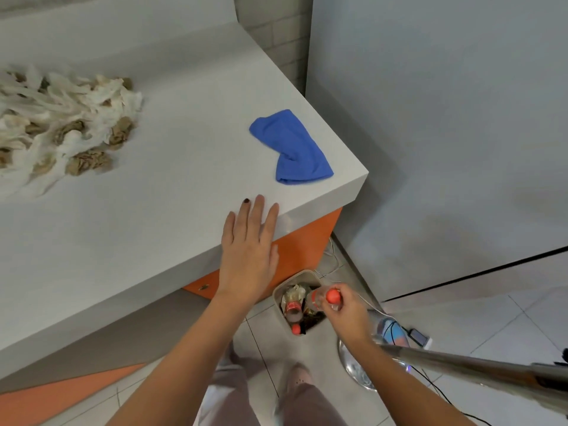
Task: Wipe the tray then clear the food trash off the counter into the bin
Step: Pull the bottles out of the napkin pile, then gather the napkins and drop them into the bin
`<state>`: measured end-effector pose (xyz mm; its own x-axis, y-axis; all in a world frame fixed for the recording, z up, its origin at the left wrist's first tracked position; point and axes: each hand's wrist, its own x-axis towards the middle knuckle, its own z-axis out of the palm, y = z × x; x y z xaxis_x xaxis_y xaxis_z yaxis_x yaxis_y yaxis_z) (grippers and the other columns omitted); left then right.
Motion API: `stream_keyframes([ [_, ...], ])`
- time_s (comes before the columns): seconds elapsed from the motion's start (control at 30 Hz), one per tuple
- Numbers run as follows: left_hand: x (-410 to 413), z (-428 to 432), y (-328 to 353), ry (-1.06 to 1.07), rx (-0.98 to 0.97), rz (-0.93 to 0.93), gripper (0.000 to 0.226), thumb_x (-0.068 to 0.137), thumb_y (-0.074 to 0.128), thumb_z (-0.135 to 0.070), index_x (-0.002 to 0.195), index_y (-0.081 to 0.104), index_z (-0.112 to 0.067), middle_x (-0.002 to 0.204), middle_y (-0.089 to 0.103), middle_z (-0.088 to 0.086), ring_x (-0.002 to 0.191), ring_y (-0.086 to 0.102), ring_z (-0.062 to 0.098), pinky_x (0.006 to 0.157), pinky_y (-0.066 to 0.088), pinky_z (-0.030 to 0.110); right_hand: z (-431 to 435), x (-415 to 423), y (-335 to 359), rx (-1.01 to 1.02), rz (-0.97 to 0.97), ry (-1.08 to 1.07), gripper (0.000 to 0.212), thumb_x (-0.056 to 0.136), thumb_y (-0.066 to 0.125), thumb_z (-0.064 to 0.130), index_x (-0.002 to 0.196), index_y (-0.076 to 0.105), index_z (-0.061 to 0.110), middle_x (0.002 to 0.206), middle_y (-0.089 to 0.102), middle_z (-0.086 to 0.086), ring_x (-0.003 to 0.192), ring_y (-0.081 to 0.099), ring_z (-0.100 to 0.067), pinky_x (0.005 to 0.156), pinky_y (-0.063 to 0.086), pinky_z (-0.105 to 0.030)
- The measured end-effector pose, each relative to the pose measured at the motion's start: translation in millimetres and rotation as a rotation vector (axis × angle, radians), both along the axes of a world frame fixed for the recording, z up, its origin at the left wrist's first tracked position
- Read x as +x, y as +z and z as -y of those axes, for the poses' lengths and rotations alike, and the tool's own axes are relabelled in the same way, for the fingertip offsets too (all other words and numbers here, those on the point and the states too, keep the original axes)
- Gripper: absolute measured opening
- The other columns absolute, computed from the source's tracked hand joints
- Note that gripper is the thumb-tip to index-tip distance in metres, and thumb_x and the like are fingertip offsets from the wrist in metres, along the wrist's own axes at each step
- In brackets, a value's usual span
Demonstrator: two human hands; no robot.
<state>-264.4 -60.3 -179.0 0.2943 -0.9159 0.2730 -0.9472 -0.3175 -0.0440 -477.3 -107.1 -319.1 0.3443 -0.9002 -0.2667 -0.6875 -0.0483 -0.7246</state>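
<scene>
I see the left hand lying flat on the counter near its edge, with its fingers straight. The right hand is curled round a bottle with a red cap, right over the bin on the floor, which has trash in it. A blue cloth sits by the counter's corner, and a pile of dirty paper lies far to the left.
</scene>
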Motion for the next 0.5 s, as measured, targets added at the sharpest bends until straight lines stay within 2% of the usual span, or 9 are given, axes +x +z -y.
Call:
stream_keyframes([
  [0.1,0,0,1,0.007,0.024,0.003,0.072,0.083,0.061,-0.03,0.145,0.028,-0.013,0.15,0.032,0.017,0.136,0.034,0.035,0.111,0.026,0.051,4,5,-8,0.04,-0.142,0.103,0.045,0.08,0.062,0.055,0.117,0.05,0.032,0.108,0.059,0.008,0.089,0.061,-0.012,0.074,0.052,-0.032],
  [0.17,0,0,1,0.004,0.041,0.007,0.074,0.083,0.061,-0.03,0.146,0.027,-0.012,0.151,0.031,0.018,0.136,0.033,0.036,0.111,0.027,0.051,6,4,-13,0.093,-0.278,0.199,0.068,0.08,0.061,0.057,0.135,0.036,0.027,0.121,0.054,0.0,0.098,0.061,-0.016,0.078,0.05,-0.031],
  [0.27,0,-2,3,-0.005,0.068,0.015,0.075,0.083,0.061,-0.03,0.147,0.026,-0.012,0.151,0.029,0.018,0.137,0.032,0.036,0.112,0.027,0.052,3,2,-14,0.133,-0.389,0.253,0.08,0.081,0.06,0.057,0.144,0.024,0.024,0.133,0.046,-0.006,0.115,0.055,-0.023,0.087,0.047,-0.034],
  [0.33,2,-4,7,-0.016,0.091,0.006,0.076,0.083,0.06,-0.032,0.148,0.024,-0.012,0.152,0.028,0.018,0.138,0.031,0.036,0.113,0.027,0.051,-1,3,-8,0.125,-0.363,0.233,0.079,0.081,0.06,0.057,0.144,0.026,0.025,0.133,0.047,-0.005,0.113,0.056,-0.022,0.085,0.047,-0.033],
  [0.4,6,-7,11,-0.049,0.081,-0.041,0.07,0.086,0.057,-0.033,0.146,0.028,-0.013,0.151,0.03,0.018,0.137,0.032,0.035,0.113,0.027,0.049,-6,10,5,0.078,-0.254,0.199,0.07,0.08,0.061,0.058,0.138,0.034,0.029,0.122,0.053,0.0,0.101,0.059,-0.015,0.077,0.049,-0.029],
  [0.5,13,-18,23,-0.032,-0.05,-0.246,0.051,0.089,0.047,-0.037,0.133,0.05,-0.012,0.139,0.047,0.017,0.128,0.045,0.035,0.108,0.035,0.049,-13,34,47,-0.028,0.03,0.169,0.043,0.078,0.066,0.053,0.116,0.05,0.04,0.095,0.058,0.013,0.079,0.058,-0.005,0.067,0.049,-0.022],
])
